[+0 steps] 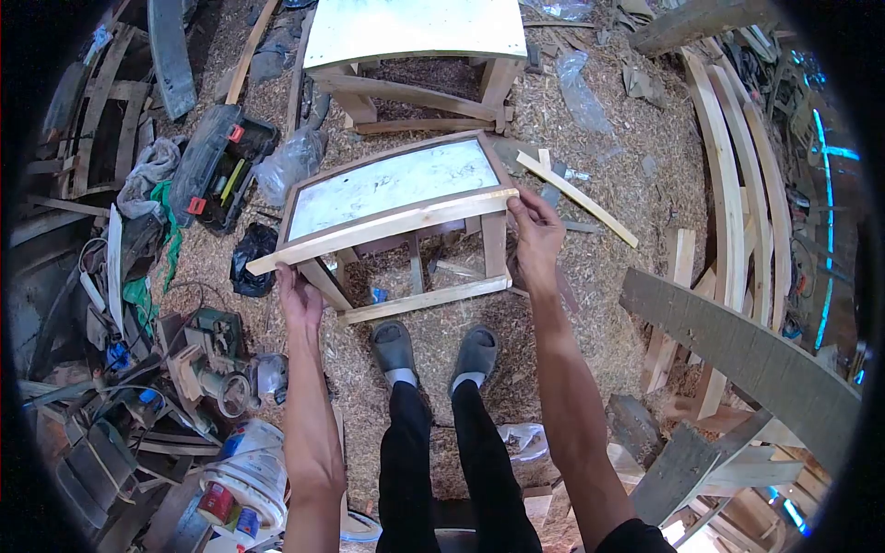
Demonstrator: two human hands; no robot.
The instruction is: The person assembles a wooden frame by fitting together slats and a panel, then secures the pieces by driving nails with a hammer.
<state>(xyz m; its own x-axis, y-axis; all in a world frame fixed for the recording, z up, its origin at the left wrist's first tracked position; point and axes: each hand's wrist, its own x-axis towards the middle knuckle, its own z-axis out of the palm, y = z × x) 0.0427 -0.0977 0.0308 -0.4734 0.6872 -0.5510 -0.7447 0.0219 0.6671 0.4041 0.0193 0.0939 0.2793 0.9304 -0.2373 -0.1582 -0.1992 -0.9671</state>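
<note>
A pale wooden strip [387, 224] lies along the near top edge of a small wooden table frame [494, 247]. My left hand [300, 300] grips the strip near its left end, fingers curled from below. At the other end, my right hand [537, 232] pinches the strip at the frame's corner, thumb on the near side. Inside the frame's dark wooden border sits a white, grey-marked top panel [387, 191]. The strip's left end sticks out past the frame. Below it, a lower rail [424, 301] joins the near legs.
Another white-topped table [415, 28] stands beyond. An open tool case [217, 166], a black plastic bag [252, 260] and a bench machine [217, 369] are on the left. Loose wood strips [581, 200] lie at right, near stacked curved boards [724, 184] and a wide plank [737, 346]. Shavings cover the floor.
</note>
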